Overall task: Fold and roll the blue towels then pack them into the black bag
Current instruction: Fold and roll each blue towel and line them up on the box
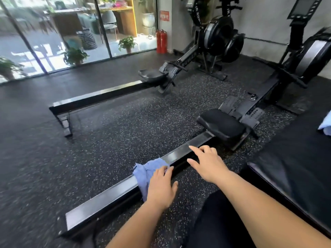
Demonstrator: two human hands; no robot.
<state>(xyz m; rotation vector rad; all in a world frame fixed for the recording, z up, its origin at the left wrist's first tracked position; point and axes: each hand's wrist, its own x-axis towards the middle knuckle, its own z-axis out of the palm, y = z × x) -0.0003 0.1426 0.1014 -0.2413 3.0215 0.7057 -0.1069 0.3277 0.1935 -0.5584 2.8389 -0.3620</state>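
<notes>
Left fingers: straight and close together, lying flat on the near right part of the blue towel; thumb held out to the right.
Left hand [162, 187]: palm down over the rail, gripping nothing.
Right fingers: spread wide and lightly bent, forefinger stretched far-left over the rail; whether they touch it cannot be told.
Right hand [208, 165]: palm down, holding nothing, just right of the left hand.
Blue towel [146, 171]: crumpled, draped across the rail, partly under the left hand.
Rail [111, 196]: long bar of the near rowing machine, running from near left to far right.
Seat [222, 125]: black, on the rail, beyond the right hand.
Second towel [325, 125]: pale blue, at the right edge, on the black padded platform [295, 167].
Floor [134, 122]: dark speckled rubber.
Second rowing machine [107, 95]: far left, parallel.
Fire extinguishers [161, 42]: two, red, by the far glass wall.
</notes>
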